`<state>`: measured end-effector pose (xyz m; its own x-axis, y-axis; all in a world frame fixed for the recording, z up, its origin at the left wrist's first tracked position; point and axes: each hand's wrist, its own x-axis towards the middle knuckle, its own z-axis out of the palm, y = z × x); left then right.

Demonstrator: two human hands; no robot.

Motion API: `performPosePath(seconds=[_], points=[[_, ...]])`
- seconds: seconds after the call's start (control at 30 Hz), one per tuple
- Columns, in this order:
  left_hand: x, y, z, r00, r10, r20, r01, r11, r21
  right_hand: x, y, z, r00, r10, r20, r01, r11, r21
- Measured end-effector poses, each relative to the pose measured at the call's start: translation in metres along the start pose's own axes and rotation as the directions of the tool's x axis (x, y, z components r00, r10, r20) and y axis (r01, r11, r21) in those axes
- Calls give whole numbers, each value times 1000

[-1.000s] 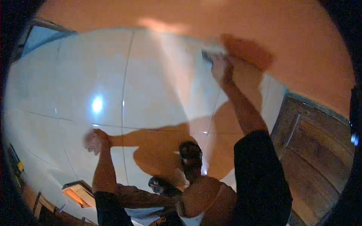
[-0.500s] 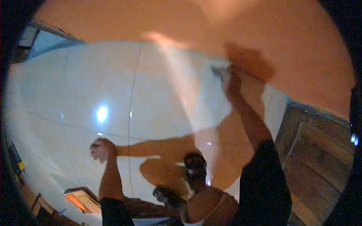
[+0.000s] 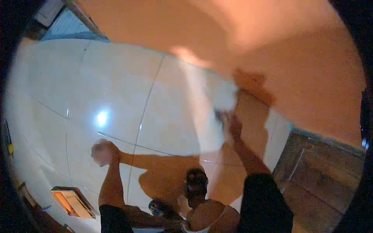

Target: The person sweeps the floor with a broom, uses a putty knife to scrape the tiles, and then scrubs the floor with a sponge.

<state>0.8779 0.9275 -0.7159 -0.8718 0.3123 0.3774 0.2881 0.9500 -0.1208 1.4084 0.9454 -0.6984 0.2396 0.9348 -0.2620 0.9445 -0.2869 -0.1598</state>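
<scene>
My left hand (image 3: 102, 153) is at the left over the pale tiled floor (image 3: 116, 85). Its fingers look curled in, but they are smeared, and what they hold, if anything, cannot be made out. Further right, my right hand (image 3: 232, 123) reaches toward where the tiles meet the orange wall (image 3: 155, 23). It is closed around a small dark object (image 3: 220, 115), too blurred to name. The shadow of this arm falls on the tiles and wall beside it.
A brown wooden panel (image 3: 318, 174) stands at the lower right. An orange-lit, framed box-like object (image 3: 73, 202) lies at the lower left. Dark footwear (image 3: 196, 181) shows at the bottom middle. A bluish opening (image 3: 70, 25) is at the upper left.
My right hand has come down toward me, away from the wall's base, with the dark object in it. The left hand has hardly moved. The whole view has tilted slightly.
</scene>
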Motion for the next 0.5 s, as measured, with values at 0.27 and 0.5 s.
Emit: performPosePath(seconds=[0.27,0.5], points=[[-4,3,-12,996,-30,89,28,999,26,8,-46,-1,976,-212,-41,202,965,-165],[4,1,2,986,-42,160,48,998,-35,-26,-29,15,913,-368,-179,371,929,-15]])
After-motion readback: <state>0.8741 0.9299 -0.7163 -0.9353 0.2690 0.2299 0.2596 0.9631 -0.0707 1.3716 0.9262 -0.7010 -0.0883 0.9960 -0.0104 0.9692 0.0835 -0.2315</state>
